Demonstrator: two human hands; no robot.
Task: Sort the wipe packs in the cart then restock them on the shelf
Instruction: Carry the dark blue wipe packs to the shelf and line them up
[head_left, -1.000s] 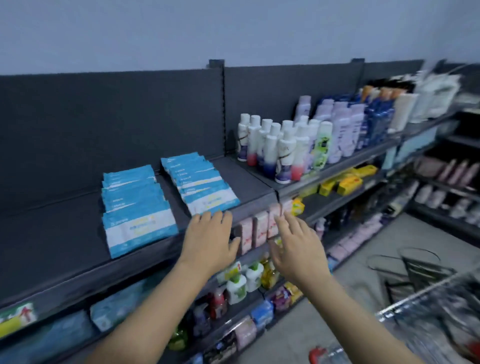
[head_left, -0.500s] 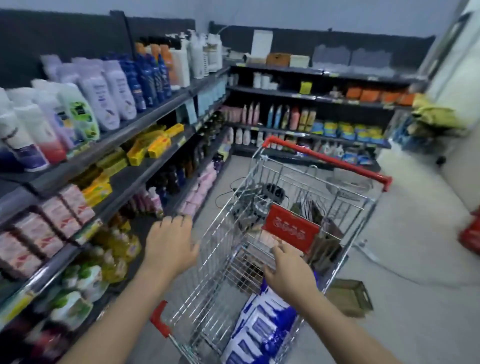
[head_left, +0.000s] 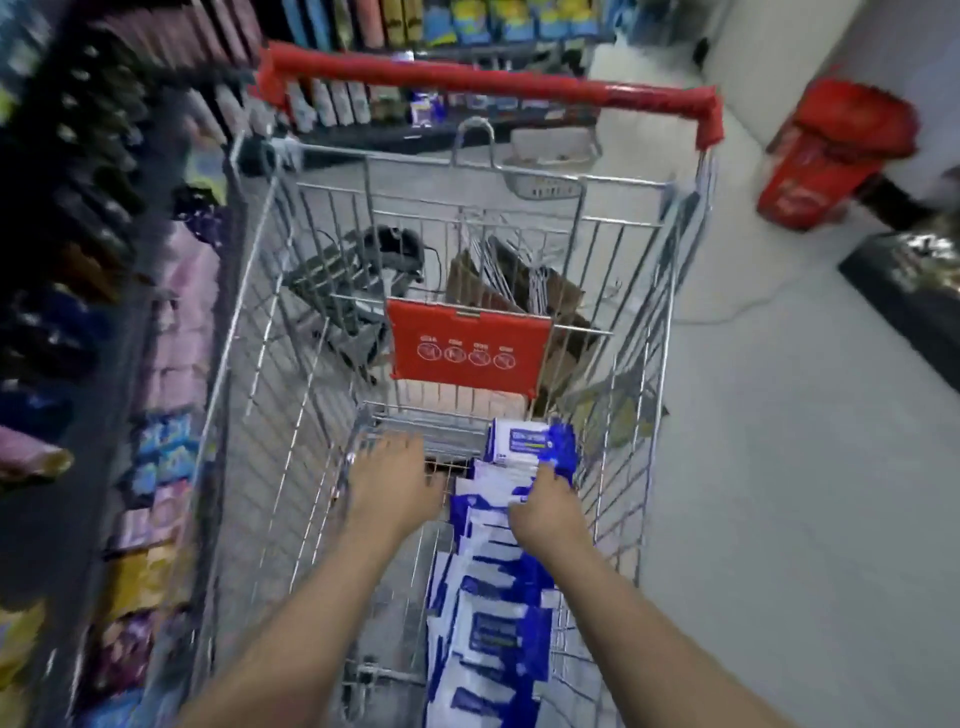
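A wire shopping cart (head_left: 675, 312) with a red handle (head_left: 488, 78) fills the head view. A row of dark blue and white wipe packs (head_left: 493, 623) stands on edge along the cart's right side, and the far-end pack (head_left: 524, 441) faces me. My right hand (head_left: 545, 514) is down on the far part of the row, with fingers bent over the pack tops and the thumb on the near side. To the left of the packs, my left hand (head_left: 389, 488) hovers over the bare cart floor with its fingers spread, holding nothing.
A red flap (head_left: 467, 343) hangs across the cart's far end. Stocked shelves (head_left: 171, 364) run close along the cart's left side. Red baskets (head_left: 831, 150) stand on the floor at the right, near a black mat (head_left: 909, 291). More shelves cross the back.
My view swung from the shelf with light blue packs to the cart. Both hands dropped into the cart, and the right one reached the dark blue packs.
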